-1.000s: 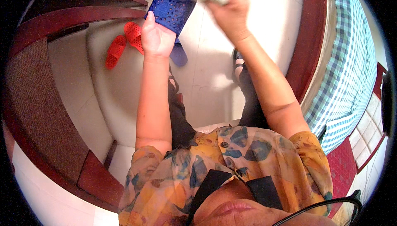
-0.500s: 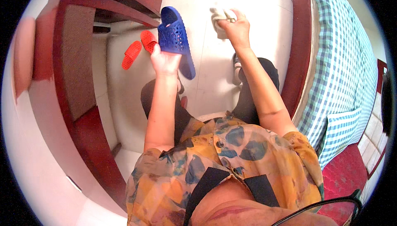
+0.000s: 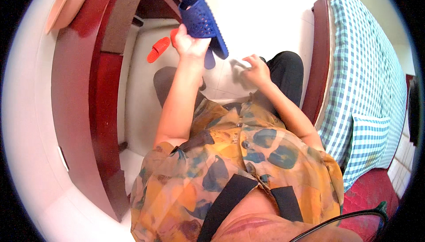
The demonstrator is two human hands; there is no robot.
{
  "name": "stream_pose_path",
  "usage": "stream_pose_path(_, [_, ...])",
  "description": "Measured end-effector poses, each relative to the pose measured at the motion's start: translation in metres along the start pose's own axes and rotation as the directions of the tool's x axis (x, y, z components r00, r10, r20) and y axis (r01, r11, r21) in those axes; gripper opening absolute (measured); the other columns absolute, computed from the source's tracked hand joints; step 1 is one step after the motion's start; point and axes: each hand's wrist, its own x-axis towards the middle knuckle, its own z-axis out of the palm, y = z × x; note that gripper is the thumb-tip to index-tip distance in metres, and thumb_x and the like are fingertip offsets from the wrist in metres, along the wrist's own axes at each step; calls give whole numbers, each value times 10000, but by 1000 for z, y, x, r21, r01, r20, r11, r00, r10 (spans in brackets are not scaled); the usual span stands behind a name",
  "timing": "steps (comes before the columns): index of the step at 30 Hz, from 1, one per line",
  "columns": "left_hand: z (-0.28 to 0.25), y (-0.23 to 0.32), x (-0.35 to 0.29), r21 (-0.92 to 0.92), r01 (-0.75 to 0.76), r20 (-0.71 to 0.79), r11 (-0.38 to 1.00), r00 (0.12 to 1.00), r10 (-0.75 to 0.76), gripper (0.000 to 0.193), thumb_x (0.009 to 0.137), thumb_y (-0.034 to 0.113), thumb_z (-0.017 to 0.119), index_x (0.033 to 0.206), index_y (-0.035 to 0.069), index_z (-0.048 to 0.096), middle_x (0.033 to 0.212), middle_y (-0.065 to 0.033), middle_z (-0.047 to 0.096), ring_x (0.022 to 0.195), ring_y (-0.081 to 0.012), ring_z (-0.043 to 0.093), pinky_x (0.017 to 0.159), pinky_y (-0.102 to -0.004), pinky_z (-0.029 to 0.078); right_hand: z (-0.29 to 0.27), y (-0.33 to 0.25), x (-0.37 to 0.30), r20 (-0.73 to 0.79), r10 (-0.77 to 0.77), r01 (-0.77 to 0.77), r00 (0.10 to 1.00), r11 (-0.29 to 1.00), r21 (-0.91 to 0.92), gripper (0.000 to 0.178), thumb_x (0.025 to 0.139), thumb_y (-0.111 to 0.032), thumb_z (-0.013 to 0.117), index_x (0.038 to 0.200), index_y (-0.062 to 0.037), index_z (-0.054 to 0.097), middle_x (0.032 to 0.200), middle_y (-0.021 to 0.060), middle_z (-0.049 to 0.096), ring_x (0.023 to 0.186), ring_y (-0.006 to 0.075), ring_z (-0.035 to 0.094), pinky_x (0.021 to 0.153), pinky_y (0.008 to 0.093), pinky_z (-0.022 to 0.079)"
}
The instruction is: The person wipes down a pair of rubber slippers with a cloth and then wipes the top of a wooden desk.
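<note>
My left hand (image 3: 191, 46) is closed around a blue slipper (image 3: 199, 19) with a cut-out pattern on its strap, held up with the toe end pointing away and its ridged sole edge facing right. Under its near end shows part of another blue slipper (image 3: 210, 59), mostly hidden. To the right and nearer to me, my right hand (image 3: 258, 72) is bent with its fingers closed on a whitish cloth (image 3: 242, 64), which is blurred. The cloth is apart from the slipper.
A red slipper (image 3: 158, 49) lies on the pale tiled floor at the left; a second one is mostly behind my left hand. Dark red wooden furniture (image 3: 104, 122) stands on the left. A bed with a checked blue-green sheet (image 3: 354, 64) runs along the right. My knees are bent below.
My right hand with the cloth has come back toward my body. The left hand and the blue slipper sit farther up and right in the view, which has shifted too.
</note>
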Motion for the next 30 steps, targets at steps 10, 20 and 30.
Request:
stream_pose_path(10, [88, 81, -71, 458, 63, 334, 887, 912, -237, 475, 947, 310, 317, 1271, -26, 403, 1262, -175, 495, 1174, -335, 460, 1042, -513, 287, -74, 27, -1, -400, 208, 11, 893, 877, 480, 355, 672, -61, 728, 981, 3, 563, 890, 55, 556, 844, 144, 535, 774, 267, 443])
stream_pose_path(20, [-90, 160, -178, 759, 73, -430, 648, 802, 414, 446, 971, 314, 307, 1199, -29, 478, 1115, -172, 587, 987, -299, 594, 919, -450, 454, -59, 46, -9, -469, 235, 25, 851, 874, 485, 360, 718, -124, 705, 1033, -14, 572, 878, 55, 604, 812, 127, 558, 750, 267, 456])
stream_pose_path(30, [-126, 215, -155, 797, 361, -604, 485, 518, 606, 509, 932, 343, 405, 1334, 46, 310, 1306, -184, 445, 1203, -316, 438, 979, -469, 341, -48, 56, 3, -450, 150, 39, 880, 922, 384, 368, 684, -128, 718, 994, -10, 560, 913, 76, 550, 864, 194, 551, 796, 287, 445])
